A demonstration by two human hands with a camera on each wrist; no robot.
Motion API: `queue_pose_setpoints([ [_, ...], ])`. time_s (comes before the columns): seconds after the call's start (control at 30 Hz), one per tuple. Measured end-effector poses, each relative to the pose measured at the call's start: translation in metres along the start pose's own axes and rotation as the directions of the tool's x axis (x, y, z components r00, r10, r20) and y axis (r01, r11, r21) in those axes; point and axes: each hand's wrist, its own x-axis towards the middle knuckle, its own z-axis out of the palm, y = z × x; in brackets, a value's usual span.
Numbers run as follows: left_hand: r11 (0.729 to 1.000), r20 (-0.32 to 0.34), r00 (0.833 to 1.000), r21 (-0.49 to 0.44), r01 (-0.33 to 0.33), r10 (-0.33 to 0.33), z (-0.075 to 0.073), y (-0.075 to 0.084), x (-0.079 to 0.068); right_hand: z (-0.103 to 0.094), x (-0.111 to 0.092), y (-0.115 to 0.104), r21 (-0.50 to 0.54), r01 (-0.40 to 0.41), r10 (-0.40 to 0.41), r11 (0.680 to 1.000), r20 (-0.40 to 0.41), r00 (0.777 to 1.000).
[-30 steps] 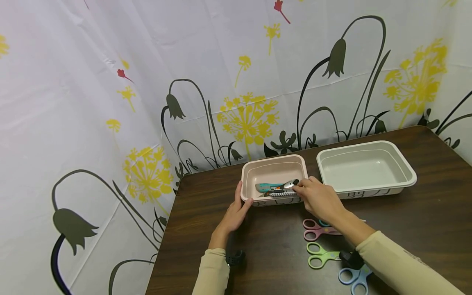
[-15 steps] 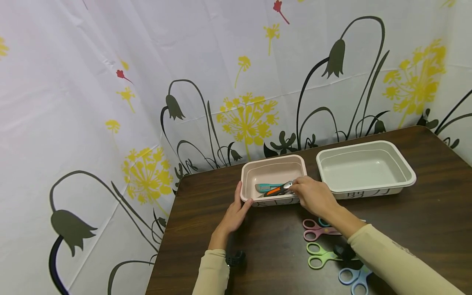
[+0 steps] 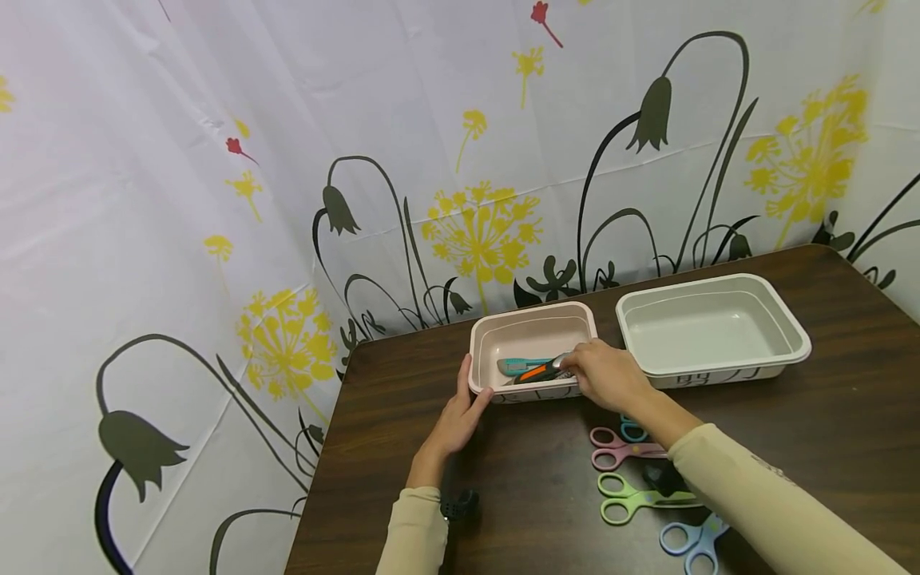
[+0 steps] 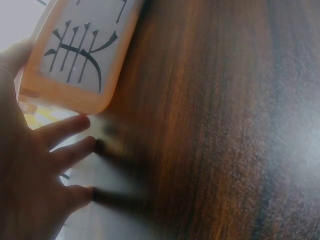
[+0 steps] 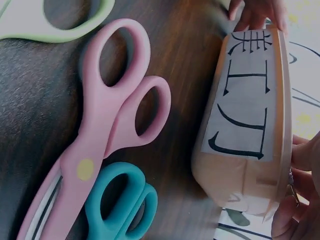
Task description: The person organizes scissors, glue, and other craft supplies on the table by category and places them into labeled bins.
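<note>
A pale pink bin (image 3: 535,327) with a labelled front stands near the table's back edge. My left hand (image 3: 451,415) steadies its left end, thumb on the front rim and fingers fairly straight along the side; the left wrist view shows the fingers (image 4: 70,155) spread. Reaching over the right front corner, my right hand (image 3: 609,375) pinches the silver end of a black and orange utility knife (image 3: 537,372). Beside that lies a teal cutter (image 3: 519,366) in the bin. Fingers hide part of the utility knife.
A larger pale grey-green bin (image 3: 711,323) stands to the right. In front lie pink scissors (image 3: 620,449), teal scissors (image 5: 120,200), green scissors (image 3: 632,498) and blue scissors (image 3: 693,541), partly under my right forearm. A flower-printed curtain (image 3: 402,96) hangs behind the table.
My right hand has shifted slightly left and the utility knife has turned, now showing its orange side and covering the toothed metal strip seen earlier. The left hand has stayed put.
</note>
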Motion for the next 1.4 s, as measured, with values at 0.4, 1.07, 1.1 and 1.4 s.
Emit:
queue_pose_setpoints([
  [0.4, 1.000, -0.004, 1.000, 0.010, -0.004, 0.004, 0.001, -0.002, 0.000, -0.004, 0.016, -0.001, 0.077, -0.131, 0.125, 0.988, 0.073, 0.989],
  [1.07, 1.000, 0.004, 1.000, 0.001, 0.008, -0.008, 0.001, -0.003, 0.000, 0.003, 0.028, -0.001, 0.033, -0.199, 0.193, 0.979, 0.131, 0.972],
  [1.1, 1.000, 0.004, 1.000, 0.002, 0.009, -0.009, 0.001, -0.003, 0.000, 0.003, 0.028, -0.001, 0.034, -0.204, 0.198, 0.978, 0.131, 0.971],
  [1.4, 1.000, 0.001, 1.000, -0.003, 0.004, -0.004, 0.002, -0.003, 0.000, 0.004, 0.025, 0.003, 0.057, -0.173, 0.167, 0.983, 0.092, 0.982],
])
